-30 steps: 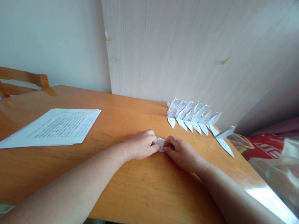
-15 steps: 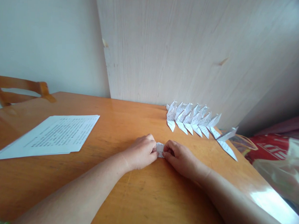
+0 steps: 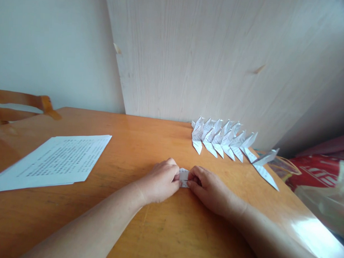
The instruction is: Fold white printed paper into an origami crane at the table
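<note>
White slip (image 3: pixel 184 175), one only, is pinched by my left hand (image 3: pixel 165 180) and right hand (image 3: pixel 208 186), both closed. One stack (image 3: pixel 60 159) at its nine o'clock shows lower in view than before.

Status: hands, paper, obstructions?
Left hand, right hand: both pinching. Small folded paper: between them, partly covered. Folded shapes: beyond hands, not blocking.

The left hand (image 3: pixel 162 182) and right hand (image 3: pixel 209 189) face each other, fingers (image 3: pixel 176 178) curled in, forearms (image 3: pixel 98 216) slanting inward.
</note>
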`<action>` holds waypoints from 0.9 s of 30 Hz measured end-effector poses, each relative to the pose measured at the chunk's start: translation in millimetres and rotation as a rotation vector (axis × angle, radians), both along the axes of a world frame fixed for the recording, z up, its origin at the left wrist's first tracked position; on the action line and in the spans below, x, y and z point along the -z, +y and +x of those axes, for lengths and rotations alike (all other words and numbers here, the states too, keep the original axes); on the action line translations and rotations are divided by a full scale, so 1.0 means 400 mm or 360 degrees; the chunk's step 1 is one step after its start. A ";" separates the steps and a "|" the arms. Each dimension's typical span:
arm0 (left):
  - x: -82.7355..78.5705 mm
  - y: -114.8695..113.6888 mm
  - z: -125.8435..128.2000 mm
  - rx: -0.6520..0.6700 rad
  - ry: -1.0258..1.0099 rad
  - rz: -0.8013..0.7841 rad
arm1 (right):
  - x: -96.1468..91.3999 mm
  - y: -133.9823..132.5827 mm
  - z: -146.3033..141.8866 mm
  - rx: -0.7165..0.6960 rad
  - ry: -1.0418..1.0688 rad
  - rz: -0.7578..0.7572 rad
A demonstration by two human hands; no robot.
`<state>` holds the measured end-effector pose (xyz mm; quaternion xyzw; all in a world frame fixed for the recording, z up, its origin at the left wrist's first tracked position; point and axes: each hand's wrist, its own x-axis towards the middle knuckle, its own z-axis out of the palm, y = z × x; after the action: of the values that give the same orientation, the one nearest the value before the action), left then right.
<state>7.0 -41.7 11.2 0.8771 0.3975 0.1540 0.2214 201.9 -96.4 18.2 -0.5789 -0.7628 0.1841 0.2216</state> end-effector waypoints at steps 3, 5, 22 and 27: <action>-0.004 0.001 0.000 0.0005 -0.0030 -0.0012 | 0.003 0.001 0.003 -0.0010 0.0015 0.0005; -0.006 0.002 -0.001 0.0032 -0.0048 -0.0012 | 0.007 0.000 0.004 -0.0011 0.0037 0.0015; -0.012 0.007 -0.002 0.0136 -0.0027 -0.0101 | 0.000 -0.003 0.031 0.0101 -0.0381 0.0020; -0.012 0.010 -0.003 0.0131 -0.0027 -0.0134 | -0.006 0.006 0.070 0.0107 -0.0467 -0.0037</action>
<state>5.8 -37.8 16.1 0.8813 0.3653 0.1354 0.2675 229.7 -94.1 20.6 -0.6274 -0.7650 0.0989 0.1070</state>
